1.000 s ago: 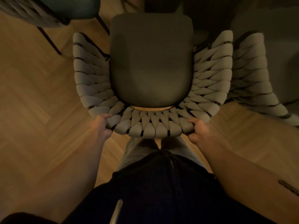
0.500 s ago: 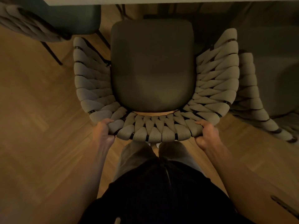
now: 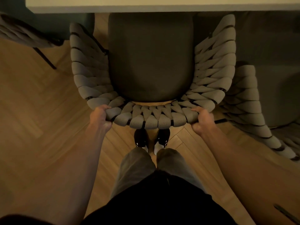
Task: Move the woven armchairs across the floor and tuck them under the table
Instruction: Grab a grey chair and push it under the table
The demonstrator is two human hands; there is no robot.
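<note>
Woven armchair (image 3: pixel 151 117), its back gripped by curled fingers of left hand (image 3: pixel 100 116) and right hand (image 3: pixel 202 120), has moved forward, seat front now under the desk (image 3: pixel 162 5).

A woven armchair (image 3: pixel 152 120) stands in the middle of the scene, its dark seat cushion (image 3: pixel 151 57) reaching under the pale bench (image 3: pixel 162 4) at the far edge. The left hand (image 3: pixel 99 117) curls over the near-left corner of the woven backrest, and the right hand (image 3: pixel 202 121) curls over the near-right corner. A second woven armchair (image 3: pixel 248 98) stands just beside it on the right, and part of a third chair (image 3: pixel 24 34) shows at far left. Two dark shoes (image 3: pixel 151 139) stand on the herringbone wood floor (image 3: pixel 40 119), near the backrest.
</note>
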